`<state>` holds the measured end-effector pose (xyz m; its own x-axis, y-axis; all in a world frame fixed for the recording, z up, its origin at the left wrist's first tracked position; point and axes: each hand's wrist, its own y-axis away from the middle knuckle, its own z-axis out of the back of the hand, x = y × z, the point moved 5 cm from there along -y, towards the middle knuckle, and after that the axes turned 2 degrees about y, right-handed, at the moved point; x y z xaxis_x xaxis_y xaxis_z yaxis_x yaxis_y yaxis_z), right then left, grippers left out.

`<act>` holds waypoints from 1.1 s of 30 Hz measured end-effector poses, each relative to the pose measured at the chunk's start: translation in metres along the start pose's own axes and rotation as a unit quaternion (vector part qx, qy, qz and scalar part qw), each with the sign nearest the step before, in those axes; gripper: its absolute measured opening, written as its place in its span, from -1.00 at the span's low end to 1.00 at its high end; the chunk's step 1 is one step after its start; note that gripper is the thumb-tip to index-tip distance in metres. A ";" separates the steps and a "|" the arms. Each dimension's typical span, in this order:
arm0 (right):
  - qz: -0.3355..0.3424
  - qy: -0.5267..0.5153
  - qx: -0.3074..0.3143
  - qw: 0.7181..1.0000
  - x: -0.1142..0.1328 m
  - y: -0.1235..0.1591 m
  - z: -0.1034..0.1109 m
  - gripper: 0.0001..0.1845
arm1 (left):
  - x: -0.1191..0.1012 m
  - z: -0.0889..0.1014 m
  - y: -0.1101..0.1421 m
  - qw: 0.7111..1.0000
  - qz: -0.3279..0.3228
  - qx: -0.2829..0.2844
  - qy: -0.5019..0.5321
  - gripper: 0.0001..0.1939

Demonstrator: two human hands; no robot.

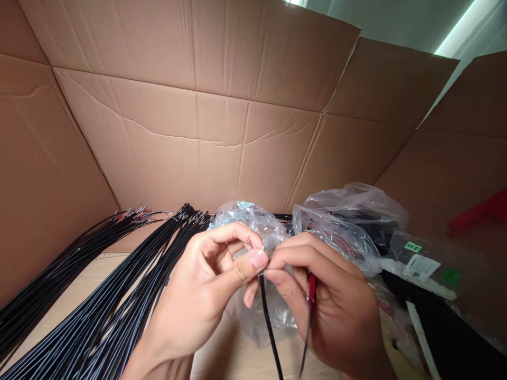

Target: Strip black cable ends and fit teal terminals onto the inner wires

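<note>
In the head view, a black cable (268, 316) hangs down from between my two hands. My left hand (214, 285) is closed, its thumb and forefinger pinching the cable's stripped end. Thin coloured wires (250, 244) show by its forefinger. My right hand (328, 295) meets it there, thumb and forefinger pressed together at the same end. Its curled fingers also hold a slim tool with red on it (312, 289) and a thin dark tip pointing down; its exact kind is unclear. The fingertips hide the place where they grip the cable end.
Several bundles of black cables (119, 311) lie on the left, some ending in bare coloured wires (137, 214). Clear plastic bags (336, 227) and a labelled bag (422, 266) lie behind and to the right. Cardboard walls (178, 116) surround the wooden surface (216, 348). Something red (479, 214) is at far right.
</note>
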<state>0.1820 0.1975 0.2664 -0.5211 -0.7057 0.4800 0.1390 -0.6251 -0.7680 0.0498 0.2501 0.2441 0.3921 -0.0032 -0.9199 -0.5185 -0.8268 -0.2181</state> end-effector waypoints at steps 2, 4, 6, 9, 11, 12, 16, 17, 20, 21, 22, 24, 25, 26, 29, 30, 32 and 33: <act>0.012 0.003 -0.003 1.000 0.000 0.001 -0.001 -0.83 | 0.003 -0.003 -0.002 0.998 0.017 0.006 0.053 -0.76; 0.023 0.015 -0.010 1.000 -0.001 0.004 -0.001 -0.81 | 0.006 -0.008 -0.005 0.993 0.032 0.016 0.110 -0.72; 0.040 0.031 -0.022 0.998 -0.001 0.006 0.000 -0.79 | 0.011 -0.013 -0.007 0.987 0.041 0.014 0.156 -0.71; 0.051 0.046 -0.037 0.997 -0.003 0.007 0.002 -0.78 | 0.017 -0.018 -0.011 0.980 0.036 -0.014 0.197 -0.71; 0.048 0.050 -0.040 0.997 -0.003 0.007 0.003 -0.80 | 0.021 -0.019 -0.012 0.978 0.030 -0.036 0.205 -0.73; 0.046 0.052 -0.040 0.997 -0.003 0.007 0.002 -0.80 | 0.022 -0.020 -0.012 0.977 0.027 -0.043 0.205 -0.74; 0.040 0.053 -0.038 0.997 -0.003 0.005 0.002 -0.77 | 0.026 -0.021 -0.012 0.978 0.020 -0.058 0.200 -0.73; 0.037 0.050 -0.038 0.997 -0.003 0.004 0.002 -0.76 | 0.027 -0.021 -0.012 0.978 0.019 -0.060 0.200 -0.73; 0.020 0.021 -0.043 0.999 -0.003 0.003 0.004 -0.76 | 0.026 -0.022 -0.012 0.977 0.015 -0.059 0.203 -0.74; 0.007 0.004 -0.042 0.999 -0.004 0.002 0.004 -0.76 | 0.025 -0.022 -0.012 0.977 0.013 -0.058 0.204 -0.75; -0.010 -0.016 -0.042 0.999 -0.006 0.002 0.003 -0.76 | 0.024 -0.021 -0.012 0.977 0.011 -0.057 0.204 -0.76; -0.041 -0.057 -0.048 0.996 -0.009 0.002 0.002 -0.78 | 0.022 -0.020 -0.012 0.978 0.004 -0.054 0.200 -0.78; -0.051 -0.071 -0.055 0.995 -0.010 0.002 0.002 -0.81 | 0.021 -0.019 -0.012 0.979 0.001 -0.055 0.196 -0.80; -0.056 -0.079 -0.062 0.993 -0.010 0.002 0.002 -0.83 | 0.020 -0.017 -0.012 0.980 -0.002 -0.058 0.188 -0.81; -0.055 -0.091 -0.066 0.992 -0.011 0.002 0.001 -0.85 | 0.019 -0.014 -0.012 0.984 -0.011 -0.063 0.169 -0.82; -0.058 -0.097 -0.059 0.992 -0.012 0.003 0.000 -0.84 | 0.019 -0.013 -0.011 0.984 -0.014 -0.063 0.164 -0.82; -0.065 -0.106 -0.046 0.991 -0.014 0.003 -0.001 -0.84 | 0.020 -0.013 -0.011 0.986 -0.020 -0.061 0.156 -0.80; -0.069 -0.104 -0.042 0.991 -0.015 0.003 -0.002 -0.84 | 0.020 -0.013 -0.011 0.986 -0.023 -0.060 0.152 -0.80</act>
<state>0.1890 0.2064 0.2560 -0.3432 -0.6743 0.6539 0.0027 -0.6969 -0.7172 0.0730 0.2525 0.2325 0.6323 -0.1180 -0.7657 -0.4079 -0.8910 -0.1995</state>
